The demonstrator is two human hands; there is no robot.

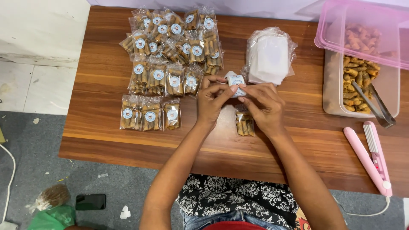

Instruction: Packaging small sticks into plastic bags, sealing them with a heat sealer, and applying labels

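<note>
sticker roll [235, 80], one, small and white with round blue-and-white labels, is pinched between the fingertips of the left hand [211, 102] and right hand [263, 106] above the wooden table [298, 140], both hands closed on it. one unlabelled snack bag [244, 122] lies under the hands; three labelled bags [150, 114] form the near row, four the next, more piled behind, too overlapped to count. one stack of empty bags [269, 56], one tub of fried rolls [360, 81] with one pair of tongs [374, 104], one pink sealer [370, 155].

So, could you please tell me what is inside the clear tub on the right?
The clear tub holds a heap of small brown rolled snacks with metal tongs resting on them. Its tilted pink lid covers the far end, so the contents there show only dimly.
</note>
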